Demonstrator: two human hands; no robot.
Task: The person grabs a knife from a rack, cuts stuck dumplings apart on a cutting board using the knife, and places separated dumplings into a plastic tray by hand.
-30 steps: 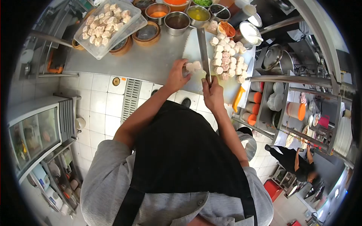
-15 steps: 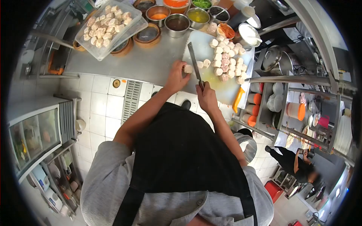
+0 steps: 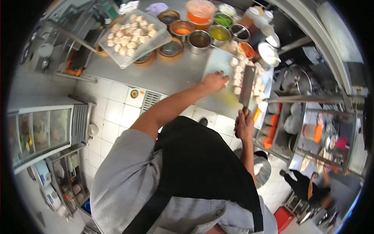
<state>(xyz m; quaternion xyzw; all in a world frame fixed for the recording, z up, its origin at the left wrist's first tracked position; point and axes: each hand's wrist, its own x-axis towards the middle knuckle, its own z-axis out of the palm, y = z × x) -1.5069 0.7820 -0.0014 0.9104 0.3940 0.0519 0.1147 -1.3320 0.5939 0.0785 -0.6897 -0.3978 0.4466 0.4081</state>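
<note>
My right hand (image 3: 244, 124) grips the handle of a cleaver (image 3: 247, 85). Its broad blade points away from me, above the right part of a white cutting board (image 3: 210, 66). Pale, chunky dumplings (image 3: 237, 80) stand in rows on the board, and the blade hides some of them. Over the board, beside the left row, my left hand (image 3: 216, 82) has its fingers curled down. A small pale bit shows at the fingertips, but what they hold is mostly hidden.
A clear plastic tub (image 3: 130, 37) of similar dumplings rests on round wooden-rimmed containers (image 3: 170, 47). Metal bowls of sauce (image 3: 199, 41) and chopped greens (image 3: 223, 19) line the back. A yellow-handled tool (image 3: 257, 114) lies at the board's right edge. Another person (image 3: 307, 185) stands far right.
The cleaver has swung from the board's left side to over the dumplings on the right. My left hand has moved right, from the board's left edge to the dumpling rows. The view has shifted.
</note>
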